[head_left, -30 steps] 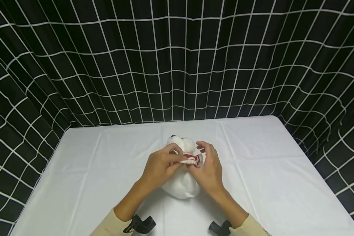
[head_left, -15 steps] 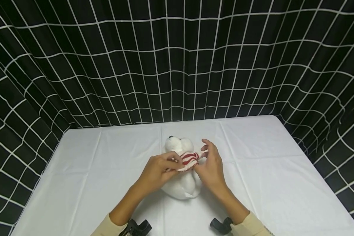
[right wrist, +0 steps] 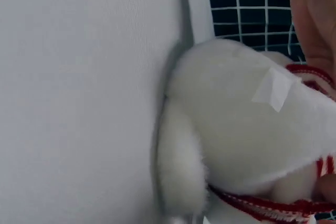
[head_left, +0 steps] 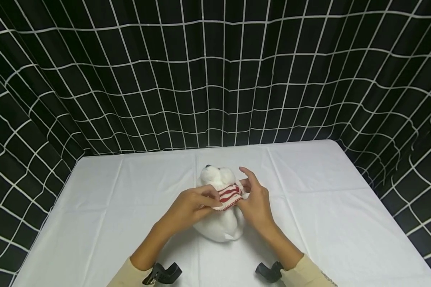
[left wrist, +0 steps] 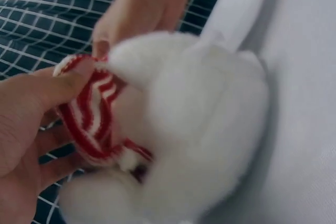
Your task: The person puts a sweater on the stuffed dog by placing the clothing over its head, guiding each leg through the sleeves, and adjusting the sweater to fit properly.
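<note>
While I watch from the rig, the left hand (head_left: pixel 192 205) pinches the near left edge of the striped cloth (head_left: pixel 230 195), and the right hand (head_left: pixel 257 204) grips its right side, index finger raised. I see the cloth across the white toy (head_left: pixel 217 230), just on the near side of its head (head_left: pixel 218 175), around the middle of the surface (head_left: pixel 129 191). Past the far edge hangs a dark gridded curtain (head_left: pixel 215 65).
</note>
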`<state>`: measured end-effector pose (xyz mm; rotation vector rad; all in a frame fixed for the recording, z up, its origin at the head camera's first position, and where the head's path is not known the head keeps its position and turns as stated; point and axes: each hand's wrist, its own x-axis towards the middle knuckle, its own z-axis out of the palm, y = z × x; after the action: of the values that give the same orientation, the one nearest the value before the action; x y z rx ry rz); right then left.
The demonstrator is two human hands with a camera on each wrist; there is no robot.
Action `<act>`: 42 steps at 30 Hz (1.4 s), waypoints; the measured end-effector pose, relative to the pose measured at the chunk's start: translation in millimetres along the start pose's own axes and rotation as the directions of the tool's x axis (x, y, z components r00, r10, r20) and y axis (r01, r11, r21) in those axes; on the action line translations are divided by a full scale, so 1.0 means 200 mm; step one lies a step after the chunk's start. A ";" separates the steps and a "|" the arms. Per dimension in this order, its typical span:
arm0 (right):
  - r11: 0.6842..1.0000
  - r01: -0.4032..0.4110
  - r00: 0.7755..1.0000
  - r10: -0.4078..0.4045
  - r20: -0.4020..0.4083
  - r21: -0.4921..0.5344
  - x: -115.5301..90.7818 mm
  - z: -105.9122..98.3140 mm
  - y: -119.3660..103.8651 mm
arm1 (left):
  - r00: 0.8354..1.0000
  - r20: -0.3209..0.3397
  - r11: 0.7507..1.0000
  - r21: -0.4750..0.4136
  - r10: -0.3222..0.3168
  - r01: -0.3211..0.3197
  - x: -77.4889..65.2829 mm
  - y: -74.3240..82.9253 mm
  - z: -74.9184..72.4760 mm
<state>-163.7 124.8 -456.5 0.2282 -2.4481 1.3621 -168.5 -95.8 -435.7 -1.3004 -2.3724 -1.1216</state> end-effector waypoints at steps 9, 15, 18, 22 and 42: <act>0.999 0.029 1.000 -0.028 0.011 -0.031 0.02 0.00 0.01 | 0.989 0.002 0.931 0.339 -0.145 0.136 0.10 -0.06 0.13; 1.000 0.016 0.999 -0.016 0.051 -0.010 0.02 -0.02 0.03 | 0.977 -0.059 0.923 0.321 -0.203 0.211 0.10 -0.06 0.14; 0.999 0.038 0.995 -0.039 0.091 0.015 0.02 -0.03 0.03 | 0.974 -0.087 0.917 0.329 -0.210 0.227 0.10 -0.07 0.15; 0.997 0.046 0.987 -0.055 0.151 0.062 0.01 -0.05 0.01 | 0.969 -0.121 0.900 0.362 -0.215 0.244 0.10 -0.06 0.16; 0.990 -0.118 0.950 0.089 0.299 0.080 0.17 -0.18 0.13 | 0.965 -0.051 0.936 0.236 -0.258 0.262 0.07 -0.08 0.11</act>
<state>-196.7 169.5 -447.4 0.3541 -2.6699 1.5952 -186.0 -76.8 -453.0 -0.9120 -2.6244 -0.8652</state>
